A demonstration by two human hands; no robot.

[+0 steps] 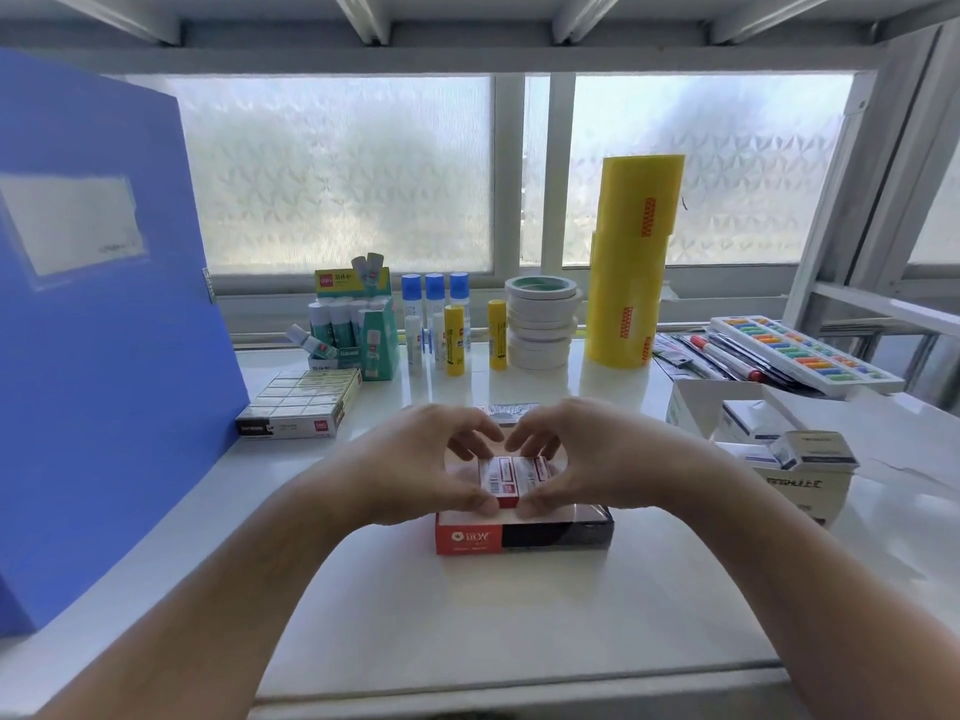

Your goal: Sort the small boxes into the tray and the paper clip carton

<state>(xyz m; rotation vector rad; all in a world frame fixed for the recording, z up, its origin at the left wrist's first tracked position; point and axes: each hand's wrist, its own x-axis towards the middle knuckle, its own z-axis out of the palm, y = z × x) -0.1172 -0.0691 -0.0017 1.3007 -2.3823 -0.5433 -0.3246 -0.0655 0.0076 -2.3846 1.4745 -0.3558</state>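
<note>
Both the left hand (415, 459) and right hand (587, 454) are pinching one small red-and-white box (514, 478) between thumbs and fingers, holding it just over the red-and-black tray (519, 535) on the white table (519, 615).

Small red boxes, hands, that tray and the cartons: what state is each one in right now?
Red boxes: side by side, gripped by both hands.
Left hand: closed on boxes.
Right hand: closed on boxes.
Tray: open, under the boxes.
White carton: open.
</note>
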